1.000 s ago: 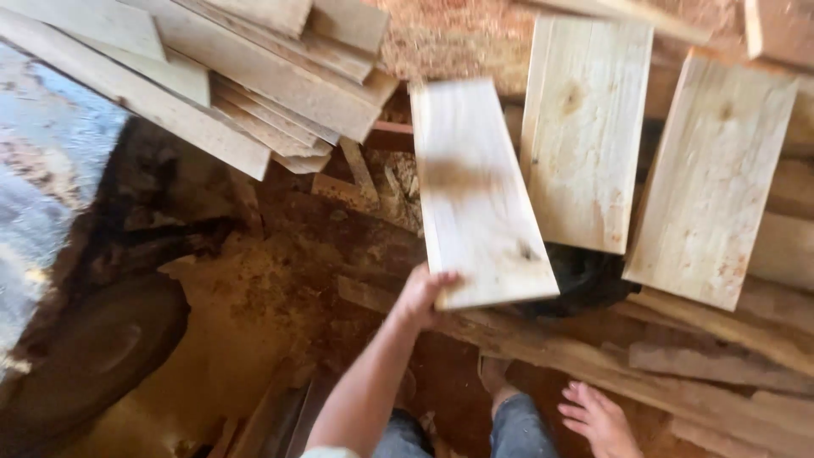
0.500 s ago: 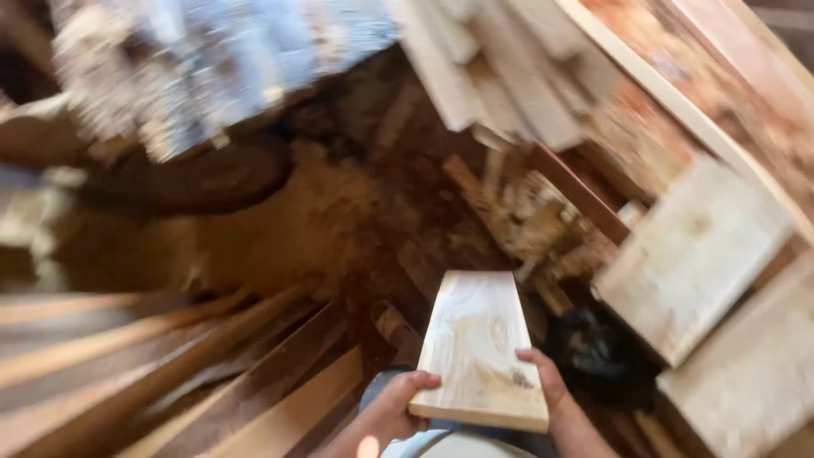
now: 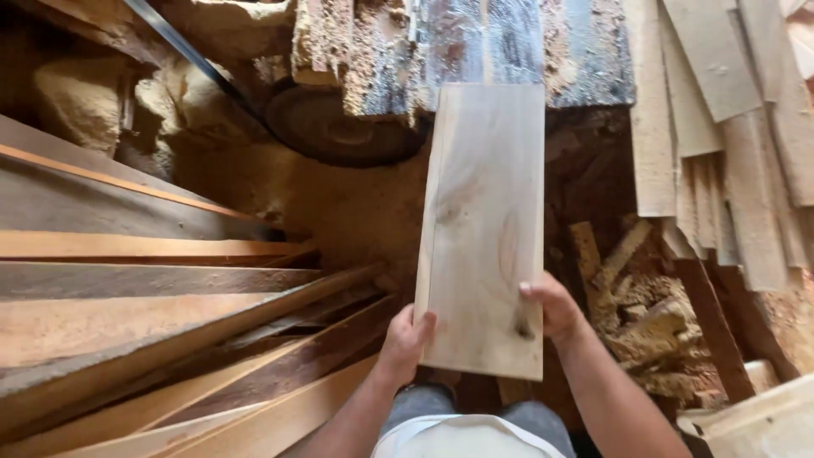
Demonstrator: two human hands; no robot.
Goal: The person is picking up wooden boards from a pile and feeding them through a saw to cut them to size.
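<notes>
I hold a pale, flat wooden board (image 3: pixel 485 220) lengthwise in front of me, its far end pointing toward a sawdust-covered machine table (image 3: pixel 509 51). My left hand (image 3: pixel 405 341) grips the board's near left corner, thumb on top. On the near right edge, my right hand (image 3: pixel 553 307) clasps the board with the thumb over its face. A dark knot sits near the right thumb.
Long dark and reddish planks (image 3: pixel 144 314) lie stacked at the left. A pile of pale cut boards (image 3: pixel 729 144) leans at the right. A dark round wheel (image 3: pixel 343 127) sits under the machine table. Wood scraps (image 3: pixel 640 322) and sawdust (image 3: pixel 339 203) cover the floor.
The view has swung from the boards at the right toward the machine. The board, first touched by the left hand alone, is now lifted in both hands and held lengthwise.
</notes>
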